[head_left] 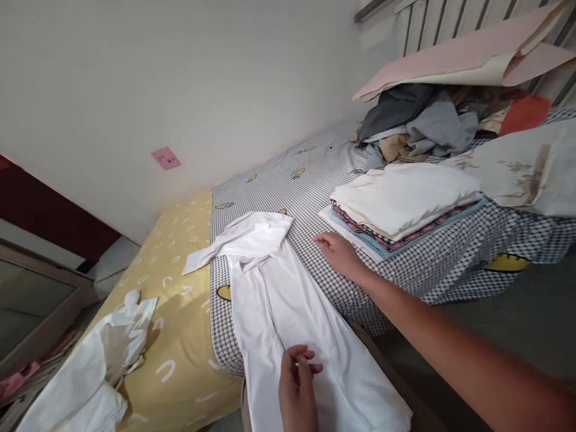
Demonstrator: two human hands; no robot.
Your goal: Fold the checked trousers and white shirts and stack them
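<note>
A long white shirt-like garment (pixel 290 288) lies across the bed's edge and hangs down toward me. Its collar end and one sleeve spread over the bed, the sleeve reaching left. Above the lower part of the garment is my left hand (pixel 298 387), its fingers loosely bent and apart, with nothing visible in them. My right hand (pixel 338 255) hovers over the checked cover, between the garment and a stack of folded clothes (pixel 405 198). Its fingers are curled together and appear to hold nothing. White cloth tops the stack, with patterned and blue layers underneath.
The bed has a black-and-white checked cover (pixel 288 162) and a yellow sheet (pixel 180 240). Crumpled white cloth (pixel 103 360) hangs at the left edge. A heap of dark and grey clothes (pixel 418 120) lies at the back right, below a large pink sheet (pixel 459 57). A pink note (pixel 166 158) is on the wall.
</note>
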